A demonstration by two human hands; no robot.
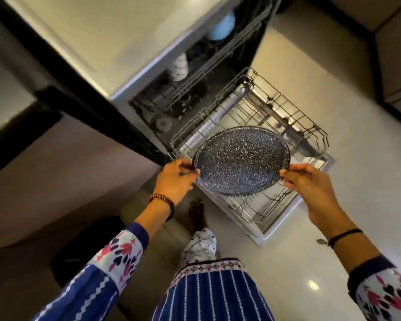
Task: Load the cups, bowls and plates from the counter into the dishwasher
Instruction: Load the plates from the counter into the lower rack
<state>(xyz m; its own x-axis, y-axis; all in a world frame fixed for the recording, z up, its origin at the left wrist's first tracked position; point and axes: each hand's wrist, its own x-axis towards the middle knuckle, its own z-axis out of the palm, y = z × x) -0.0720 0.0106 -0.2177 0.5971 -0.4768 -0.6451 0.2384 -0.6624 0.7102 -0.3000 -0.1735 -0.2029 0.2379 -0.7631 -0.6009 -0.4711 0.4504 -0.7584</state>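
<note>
A dark speckled plate [241, 161] hangs flat above the pulled-out lower rack [287, 107] of the open dishwasher. My left hand [176, 179] pinches the plate's left rim and my right hand [306, 181] pinches its right rim. The lower rack beneath shows bare wire tines. In the upper rack [195, 72], further back, sit a white bowl [220, 27] and a patterned cup [178, 67].
The dishwasher door [285, 228] lies open on the pale floor. A dark counter edge [79, 93] runs diagonally at the left. My bare foot [196, 214] stands beside the door's near corner. Cabinets [394, 54] rise at the far right.
</note>
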